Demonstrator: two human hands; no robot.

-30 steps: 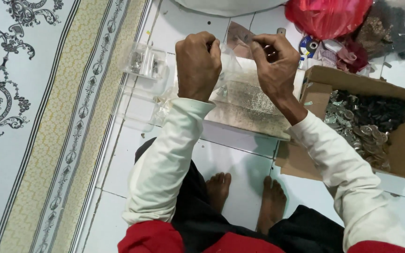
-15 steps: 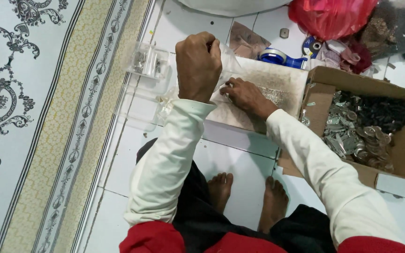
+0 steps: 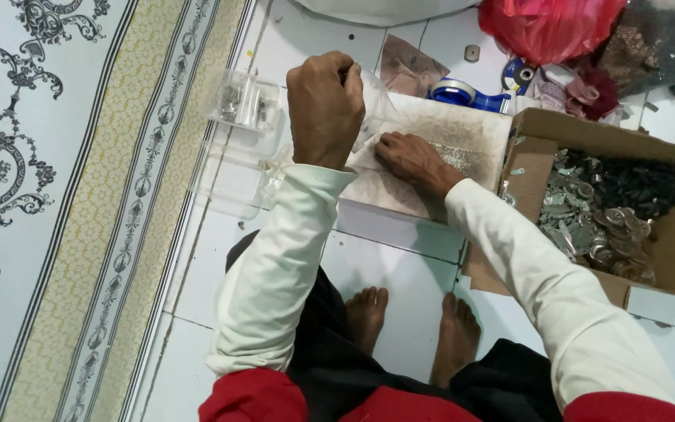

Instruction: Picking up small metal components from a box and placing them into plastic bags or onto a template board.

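The right hand has dropped onto the tray, fingers pinched together; left hand stays clenched on a clear bag.

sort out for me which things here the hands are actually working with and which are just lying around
In use:
left hand pinching a clear plastic bag
right hand on the small pale pieces in the shallow tray

Lying about:
cardboard box of metal parts
blue tape dispenser
red plastic bag
clear packets
patterned mat
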